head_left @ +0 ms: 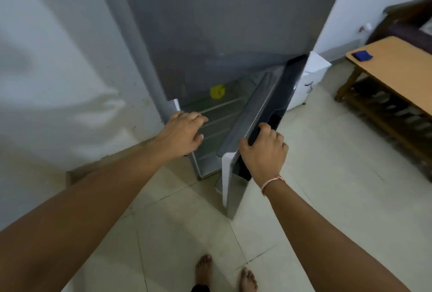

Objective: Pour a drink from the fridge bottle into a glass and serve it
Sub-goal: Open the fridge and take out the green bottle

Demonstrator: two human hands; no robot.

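Note:
A tall grey fridge (222,22) stands straight ahead. Its lower door (264,109) is swung partly open to the right. My right hand (261,151) grips the door's top edge, fingers curled over it. My left hand (183,131) reaches toward the opening at the fridge's left edge, fingers relaxed and holding nothing. Inside, wire shelves (217,114) show, and a small yellow object (217,91) sits on the upper one. No bottle or glass is in sight.
A wooden table (395,69) with a blue cloth (362,55) stands at the right, with slatted shelving below. A white cabinet (308,81) sits behind the open door. A white wall runs along the left. My bare feet (224,273) stand on the tiled floor.

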